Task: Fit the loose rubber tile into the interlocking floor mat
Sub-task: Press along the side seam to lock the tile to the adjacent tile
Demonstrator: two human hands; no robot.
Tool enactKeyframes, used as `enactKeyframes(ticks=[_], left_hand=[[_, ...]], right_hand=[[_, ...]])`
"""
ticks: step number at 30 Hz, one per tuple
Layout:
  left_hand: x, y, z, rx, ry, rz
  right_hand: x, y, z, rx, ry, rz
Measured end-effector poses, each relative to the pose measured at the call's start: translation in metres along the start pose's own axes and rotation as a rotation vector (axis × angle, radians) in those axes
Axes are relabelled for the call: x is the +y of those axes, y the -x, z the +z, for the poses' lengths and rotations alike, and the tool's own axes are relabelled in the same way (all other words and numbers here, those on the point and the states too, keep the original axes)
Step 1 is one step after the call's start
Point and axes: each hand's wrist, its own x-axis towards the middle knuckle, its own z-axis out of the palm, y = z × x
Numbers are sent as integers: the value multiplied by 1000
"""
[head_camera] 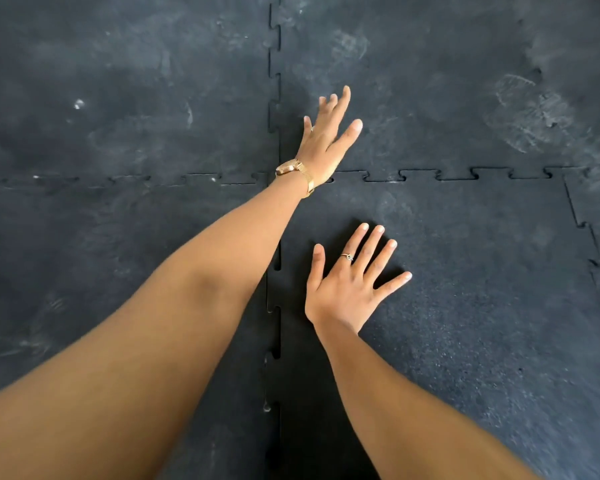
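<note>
Lower right of the frame, we've got the rubber tile (465,289) sitting in its slot in the floor mat (118,98), teeth lined up along its top and left seams. Our right hand (349,287) lies flat on it, fingers spread. Our left hand (326,136), watch (293,171) on the wrist, reaches open over the corner joint onto the upper tile.

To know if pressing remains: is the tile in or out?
In: tile lies level, tabs meshed along the far seam; near edge unseen.
</note>
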Motion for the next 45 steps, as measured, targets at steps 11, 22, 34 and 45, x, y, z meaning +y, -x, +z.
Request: enactKeyframes(ticks=[11,22,34,45], left_hand=[[-45,110,23,144,-696,-360],[-19,143,19,145,-595,-261],[-32,179,33,151,-709,-322],[-13,244,63,165,-695,-328]], right_hand=[[8,1,2,2,-4,-63],[65,28,-5,-24,53,-353],[86,28,-13,-92,71,-477],[90,29,-14,-85,85,-516]])
